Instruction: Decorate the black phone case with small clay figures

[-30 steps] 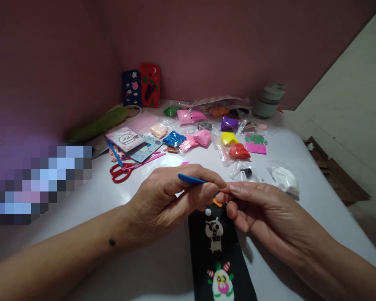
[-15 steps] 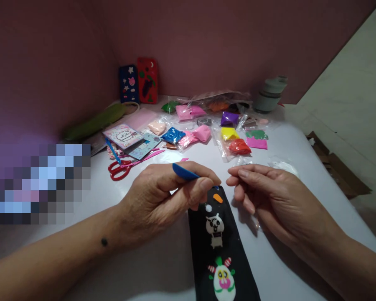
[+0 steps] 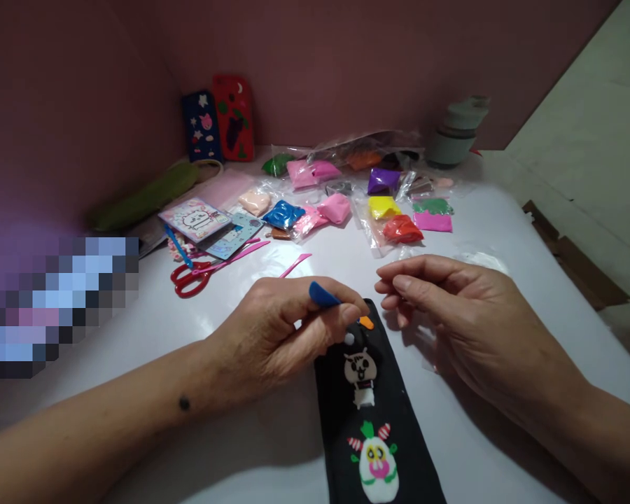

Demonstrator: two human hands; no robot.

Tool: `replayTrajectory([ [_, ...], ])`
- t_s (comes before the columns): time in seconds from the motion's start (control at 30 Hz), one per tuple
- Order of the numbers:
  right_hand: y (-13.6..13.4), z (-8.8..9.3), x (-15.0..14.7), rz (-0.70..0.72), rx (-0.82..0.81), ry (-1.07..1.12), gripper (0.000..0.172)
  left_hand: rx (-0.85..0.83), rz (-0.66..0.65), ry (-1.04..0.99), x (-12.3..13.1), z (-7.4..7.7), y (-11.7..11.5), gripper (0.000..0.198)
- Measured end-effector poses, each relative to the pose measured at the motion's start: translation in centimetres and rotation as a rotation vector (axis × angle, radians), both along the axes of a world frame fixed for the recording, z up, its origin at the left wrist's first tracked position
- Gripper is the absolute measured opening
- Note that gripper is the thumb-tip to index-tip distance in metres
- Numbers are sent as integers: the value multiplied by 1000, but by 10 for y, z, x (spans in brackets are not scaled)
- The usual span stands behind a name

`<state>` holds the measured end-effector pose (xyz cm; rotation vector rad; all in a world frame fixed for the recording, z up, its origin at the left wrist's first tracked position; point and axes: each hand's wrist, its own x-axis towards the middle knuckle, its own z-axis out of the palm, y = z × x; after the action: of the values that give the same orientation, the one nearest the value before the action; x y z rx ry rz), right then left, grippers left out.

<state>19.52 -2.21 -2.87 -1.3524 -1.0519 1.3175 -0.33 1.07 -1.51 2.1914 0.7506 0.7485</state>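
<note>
My left hand (image 3: 278,329) pinches a blue modelling tool (image 3: 323,295), its tip pointing down at the top of a black phone case (image 3: 370,413) lying on the white table (image 3: 252,434). The case carries clay figures: an orange bit (image 3: 366,322), a small white ball (image 3: 349,339), a white cat-like figure (image 3: 359,374) and a white monster with green and pink parts (image 3: 375,462). My right hand (image 3: 451,308) hovers just right of the case top, its thumb and fingertips pressed together; I cannot make out anything between them.
Several clay packets lie beyond: blue (image 3: 283,213), pink (image 3: 336,208), yellow (image 3: 383,207), red (image 3: 402,229), purple (image 3: 382,180). Red scissors (image 3: 192,274) and pink tools (image 3: 294,264) lie at the left. Two decorated cases (image 3: 220,127) lean on the wall. A grey container (image 3: 454,136) stands at the back right.
My hands, which met fingertip to fingertip above the case, have parted. The left lowered the blue tool toward the orange bit; the right drew back to the right.
</note>
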Motion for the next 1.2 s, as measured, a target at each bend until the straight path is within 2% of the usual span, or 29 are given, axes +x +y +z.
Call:
replayTrajectory([
  [0.23,2,1,0,8,42,-241,11,20,4,21,1,-2,0,18],
  [0.5,3,1,-1,83,21,-232,18,22,7,3,3,-4,0,17],
  [0.7,4,3,-2,95,17,-249,17,22,12,38,4,-1,0,17],
  [1.2,3,3,-1,106,29,-309,18,27,-3,21,2,-3,-1,17],
])
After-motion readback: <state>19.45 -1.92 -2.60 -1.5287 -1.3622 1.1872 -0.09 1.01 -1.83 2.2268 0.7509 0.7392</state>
